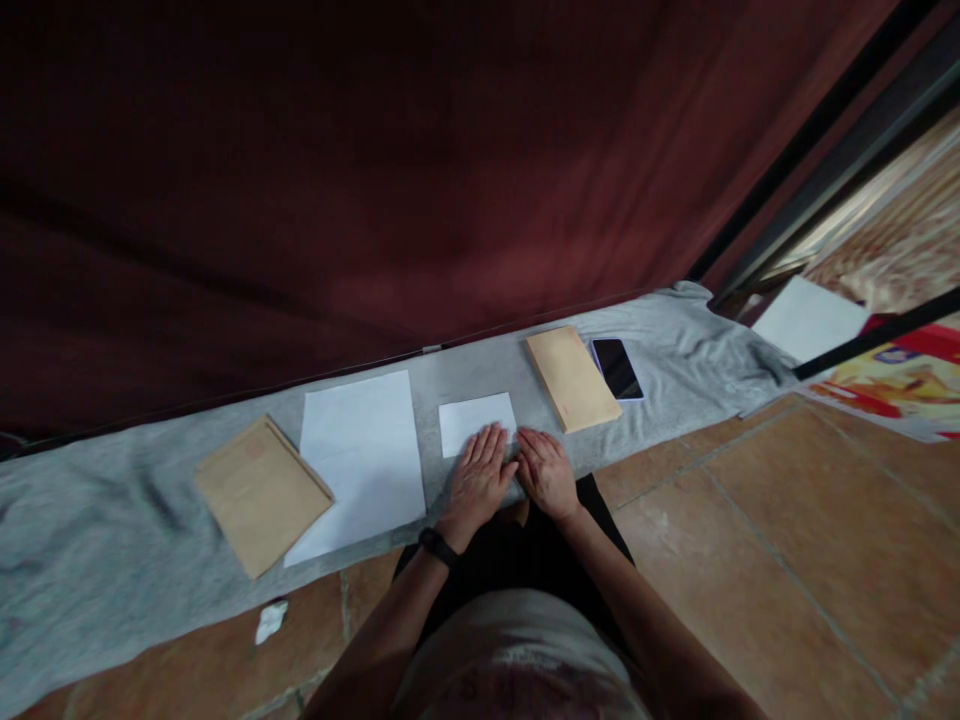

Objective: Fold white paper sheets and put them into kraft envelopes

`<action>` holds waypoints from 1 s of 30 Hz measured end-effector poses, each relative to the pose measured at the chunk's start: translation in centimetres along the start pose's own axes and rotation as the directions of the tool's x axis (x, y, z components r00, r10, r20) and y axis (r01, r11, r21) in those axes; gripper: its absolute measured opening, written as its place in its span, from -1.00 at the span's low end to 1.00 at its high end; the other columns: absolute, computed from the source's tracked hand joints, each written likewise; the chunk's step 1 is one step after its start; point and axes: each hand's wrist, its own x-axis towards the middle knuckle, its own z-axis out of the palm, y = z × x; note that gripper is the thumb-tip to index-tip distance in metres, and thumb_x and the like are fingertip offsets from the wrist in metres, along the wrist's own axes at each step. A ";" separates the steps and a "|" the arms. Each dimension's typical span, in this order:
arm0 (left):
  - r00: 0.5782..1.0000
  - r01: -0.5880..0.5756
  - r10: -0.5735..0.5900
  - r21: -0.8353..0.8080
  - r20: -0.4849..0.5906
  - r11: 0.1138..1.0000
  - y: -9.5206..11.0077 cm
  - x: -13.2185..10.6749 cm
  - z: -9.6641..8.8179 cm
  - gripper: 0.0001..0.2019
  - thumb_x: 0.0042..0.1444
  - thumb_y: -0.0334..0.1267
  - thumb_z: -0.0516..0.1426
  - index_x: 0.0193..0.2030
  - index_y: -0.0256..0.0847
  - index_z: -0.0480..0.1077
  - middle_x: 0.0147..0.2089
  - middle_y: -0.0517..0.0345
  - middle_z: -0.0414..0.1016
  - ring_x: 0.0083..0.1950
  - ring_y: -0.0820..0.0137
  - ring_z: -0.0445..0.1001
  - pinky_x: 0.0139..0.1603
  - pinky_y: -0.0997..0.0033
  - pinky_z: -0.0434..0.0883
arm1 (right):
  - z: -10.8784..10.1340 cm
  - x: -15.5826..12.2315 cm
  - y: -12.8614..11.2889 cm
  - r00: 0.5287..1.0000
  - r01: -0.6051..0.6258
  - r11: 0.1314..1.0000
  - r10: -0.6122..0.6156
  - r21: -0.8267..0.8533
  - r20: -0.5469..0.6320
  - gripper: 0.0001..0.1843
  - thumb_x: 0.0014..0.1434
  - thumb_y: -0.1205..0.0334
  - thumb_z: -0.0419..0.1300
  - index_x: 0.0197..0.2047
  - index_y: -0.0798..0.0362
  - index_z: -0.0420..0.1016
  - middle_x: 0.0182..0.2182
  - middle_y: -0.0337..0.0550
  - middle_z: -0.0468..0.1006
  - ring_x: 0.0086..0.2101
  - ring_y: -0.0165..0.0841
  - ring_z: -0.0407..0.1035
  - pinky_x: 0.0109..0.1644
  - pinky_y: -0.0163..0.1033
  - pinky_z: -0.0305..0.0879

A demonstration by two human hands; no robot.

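A small white rectangle of folded-looking paper [469, 412] lies on the grey cloth in front of me. My left hand [481, 472], with a black band at the wrist, rests flat over its lower right part, fingers stretched out. Close beside it, my right hand [547, 470] lies with fingers extended at the paper's lower right corner. Large white sheets [364, 460] lie to the left, partly under a brown envelope [259, 495]. To the right is a stack of tan envelopes [574, 380], with a dark-screened phone [619, 368] next to it.
The grey cloth [97, 510] covers a long, narrow surface against a dark red curtain [450, 200]. A crumpled white scrap [271, 621] lies on the tiled floor [720, 560]. Dark metal bars [825, 140], a white box-like object [810, 318] and a colourful printed sheet [907, 385] are at the right.
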 end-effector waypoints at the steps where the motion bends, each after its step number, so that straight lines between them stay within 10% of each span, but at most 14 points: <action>1: 1.000 0.015 -0.015 0.008 -0.011 1.000 -0.3 0.0 0.1 -0.41 0.41 -0.09 -0.11 0.48 -0.34 0.04 0.51 -0.12 0.03 0.55 0.18 -0.08 0.52 0.00 0.02 | 0.0 0.0 0.0 1.000 -0.009 1.000 0.009 -0.004 -0.004 -0.56 0.39 0.27 -0.01 0.28 0.11 0.37 0.20 0.05 0.47 0.20 -0.15 0.31 0.33 0.06 0.18; 11: 0.970 0.232 -0.226 0.064 -0.094 0.971 -2.8 -1.3 -0.2 -0.35 0.37 -0.06 -0.07 0.45 -0.49 0.04 0.49 -0.33 0.04 0.54 0.06 -0.03 0.48 -0.04 0.08 | 0.8 2.1 -0.7 0.966 -0.259 0.964 0.258 -0.059 -0.025 -0.62 0.29 0.33 0.08 0.14 0.04 0.49 0.02 0.07 0.52 -0.06 -0.08 0.38 0.07 0.01 0.30; 17: 0.959 0.261 -0.256 0.024 -0.123 0.965 -2.3 -0.8 0.3 -0.36 0.35 -0.07 -0.04 0.41 -0.53 0.12 0.47 -0.42 0.07 0.53 -0.03 -0.02 0.45 -0.14 0.10 | 2.0 4.8 0.0 0.887 -0.435 0.846 0.462 0.308 -0.015 -0.80 0.24 0.28 0.12 -0.12 0.01 0.54 -0.25 0.00 0.57 -0.19 -0.15 0.48 -0.03 -0.08 0.42; 22: 0.952 0.286 -0.280 0.037 -0.126 0.957 -1.7 -0.2 -0.2 -0.38 0.33 -0.03 0.00 0.39 -0.43 0.18 0.45 -0.36 0.15 0.50 -0.04 0.06 0.45 -0.15 0.09 | 2.6 5.2 -0.7 0.890 -0.405 0.770 0.455 0.493 0.021 -0.75 0.27 0.22 0.04 -0.08 -0.01 0.51 -0.32 -0.16 0.63 -0.34 -0.30 0.52 -0.24 -0.22 0.48; 30: 0.910 0.356 -0.401 -0.299 -0.102 0.885 -1.1 2.2 -3.6 -0.62 0.33 -0.28 -0.06 0.14 -0.28 0.45 0.15 -0.19 0.54 0.25 0.10 0.45 0.32 0.06 0.31 | 1.4 5.2 -4.1 0.950 -0.230 0.732 0.311 0.642 -0.014 -0.65 0.29 0.20 0.04 0.08 -0.02 0.50 -0.04 -0.05 0.62 -0.09 -0.24 0.53 -0.02 -0.15 0.51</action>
